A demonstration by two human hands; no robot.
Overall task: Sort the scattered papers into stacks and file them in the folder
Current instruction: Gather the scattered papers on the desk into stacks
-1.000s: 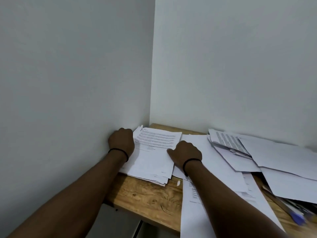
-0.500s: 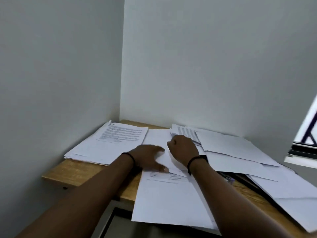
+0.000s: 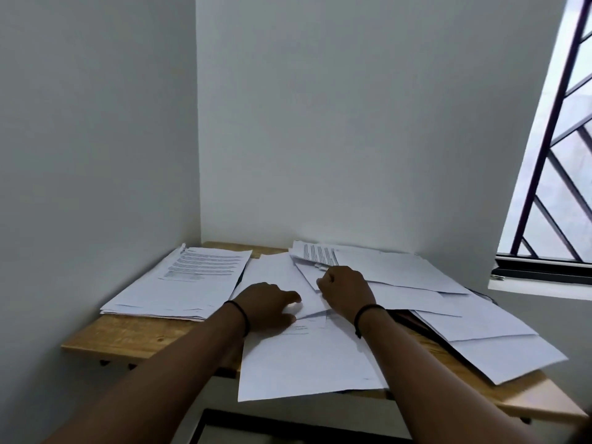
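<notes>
A neat stack of printed papers [image 3: 179,283] lies at the table's left, by the wall. Loose white sheets [image 3: 448,318] lie scattered and overlapping over the middle and right. One large sheet [image 3: 304,363] hangs over the front edge. My left hand [image 3: 267,304] rests flat on the middle sheets with its thumb stretched to the right. Just to its right, my right hand [image 3: 347,291] has its fingers curled around the edge of a loose sheet [image 3: 309,283]. A dark flat thing [image 3: 403,318], possibly the folder, peeks out from under the right-hand sheets.
The wooden table [image 3: 128,334] sits in a corner, with white walls on the left and at the back. A barred window [image 3: 557,161] is on the right. A printed page [image 3: 317,253] lies at the back of the scattered heap.
Both hands have left the stack at the left and moved right onto the loose sheets in the middle. The view has swung right, so the window now shows.
</notes>
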